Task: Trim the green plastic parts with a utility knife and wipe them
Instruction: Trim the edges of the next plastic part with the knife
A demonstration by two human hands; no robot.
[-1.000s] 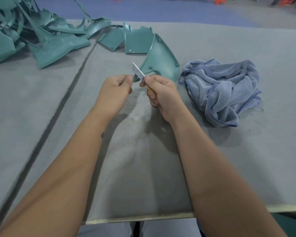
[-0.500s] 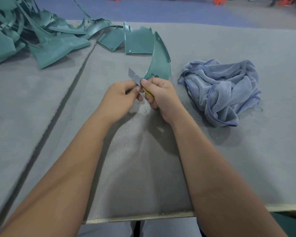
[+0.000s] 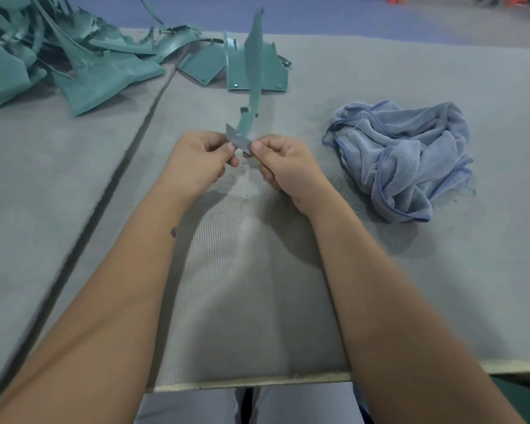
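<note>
Green plastic part (image 3: pixel 253 71), turned edge-on since a second ago, now stands upright over the grey table (image 3: pixel 380 286), its lower tip pinched by the left hand (image 3: pixel 196 162). The right hand (image 3: pixel 283 163) grips the utility knife (image 3: pixel 238 141) against that tip, suggesting trimming has moved to a fresh edge; the blue towel (image 3: pixel 407 157) lies unused nearby.

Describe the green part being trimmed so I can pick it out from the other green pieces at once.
Start at the grey table and find the two hands at its middle. The part rises from the left hand, a long narrow curved strip, its base beside the blade that the right hand holds. Unlike the pile lying flat at the far left, it alone is held up off the table.
</note>
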